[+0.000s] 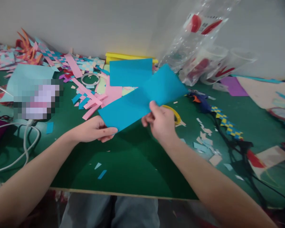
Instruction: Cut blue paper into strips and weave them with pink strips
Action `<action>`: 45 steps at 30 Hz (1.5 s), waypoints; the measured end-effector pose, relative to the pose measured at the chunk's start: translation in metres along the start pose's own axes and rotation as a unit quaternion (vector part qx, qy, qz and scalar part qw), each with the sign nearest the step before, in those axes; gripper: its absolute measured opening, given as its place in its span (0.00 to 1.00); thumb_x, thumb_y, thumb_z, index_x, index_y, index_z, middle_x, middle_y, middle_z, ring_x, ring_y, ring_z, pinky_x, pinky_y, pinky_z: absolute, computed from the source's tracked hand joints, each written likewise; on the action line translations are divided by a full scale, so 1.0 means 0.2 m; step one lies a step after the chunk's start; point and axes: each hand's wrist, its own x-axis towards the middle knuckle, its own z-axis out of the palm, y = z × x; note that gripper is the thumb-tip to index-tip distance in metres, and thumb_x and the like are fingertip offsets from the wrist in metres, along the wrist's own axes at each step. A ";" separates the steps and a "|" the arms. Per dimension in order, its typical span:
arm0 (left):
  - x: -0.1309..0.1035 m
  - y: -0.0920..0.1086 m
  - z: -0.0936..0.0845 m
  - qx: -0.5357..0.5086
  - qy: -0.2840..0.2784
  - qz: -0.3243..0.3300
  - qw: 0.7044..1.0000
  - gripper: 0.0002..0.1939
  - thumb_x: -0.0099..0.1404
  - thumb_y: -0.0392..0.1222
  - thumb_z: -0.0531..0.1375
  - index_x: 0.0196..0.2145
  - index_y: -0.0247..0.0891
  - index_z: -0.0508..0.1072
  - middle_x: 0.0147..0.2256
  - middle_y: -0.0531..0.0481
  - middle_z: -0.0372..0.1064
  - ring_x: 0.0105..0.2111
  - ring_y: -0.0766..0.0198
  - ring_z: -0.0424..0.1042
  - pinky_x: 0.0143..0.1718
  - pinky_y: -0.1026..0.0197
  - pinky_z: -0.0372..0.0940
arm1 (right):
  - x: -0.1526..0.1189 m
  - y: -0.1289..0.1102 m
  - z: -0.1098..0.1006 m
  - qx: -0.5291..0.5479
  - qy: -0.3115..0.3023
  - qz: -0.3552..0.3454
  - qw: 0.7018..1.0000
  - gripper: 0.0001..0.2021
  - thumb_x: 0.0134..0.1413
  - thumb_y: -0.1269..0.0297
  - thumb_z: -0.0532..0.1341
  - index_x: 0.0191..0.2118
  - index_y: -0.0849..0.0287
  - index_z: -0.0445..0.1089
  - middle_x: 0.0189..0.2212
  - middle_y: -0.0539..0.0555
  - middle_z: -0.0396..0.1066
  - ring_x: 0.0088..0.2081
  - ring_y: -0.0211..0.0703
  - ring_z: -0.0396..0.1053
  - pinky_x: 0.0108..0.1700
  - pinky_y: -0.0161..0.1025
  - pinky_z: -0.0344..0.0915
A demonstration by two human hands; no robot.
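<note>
A sheet of blue paper is held above the green table between both hands, slanting up to the right. My left hand pinches its lower left corner, thumb on top. Along the lower edge, my right hand grips it with the thumb on the near face and fingers beneath. The sheet's right part bends upward. Behind it lies another blue paper piece, over pink paper strips. A yellow ring-shaped handle shows partly behind my right hand; the rest is hidden.
Paper scraps and woven strips pile along the back left. A pixelated phone-like device with a white cable lies left. Plastic-wrapped cups lean at the back right. A glue gun with a dark cord and small scraps lie right.
</note>
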 end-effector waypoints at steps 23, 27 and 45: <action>0.01 -0.09 -0.07 -0.200 0.415 0.085 0.883 0.20 0.65 0.51 0.60 0.20 0.39 0.65 0.18 0.56 0.54 0.17 0.71 0.53 0.19 0.63 0.48 | 0.06 0.03 -0.02 0.131 0.071 0.051 0.987 0.12 0.44 0.54 0.72 0.26 0.56 0.72 0.22 0.48 0.75 0.28 0.37 0.76 0.33 0.35 0.74; 0.05 -0.08 -0.03 -0.268 0.431 0.115 0.854 0.18 0.62 0.59 0.62 0.40 0.42 0.69 0.26 0.53 0.67 0.23 0.66 0.67 0.21 0.64 0.60 | -0.04 0.00 0.06 0.169 0.003 0.075 0.983 0.11 0.46 0.55 0.71 0.30 0.56 0.76 0.27 0.50 0.80 0.30 0.40 0.78 0.33 0.37 0.76; 0.01 -0.02 0.11 0.288 0.270 0.184 0.900 0.19 0.71 0.45 0.52 0.27 0.36 0.75 0.27 0.47 0.75 0.26 0.63 0.73 0.27 0.63 0.61 | -0.15 -0.02 0.13 0.091 -0.123 0.002 0.988 0.10 0.44 0.57 0.72 0.29 0.57 0.77 0.27 0.52 0.79 0.28 0.42 0.76 0.32 0.41 0.77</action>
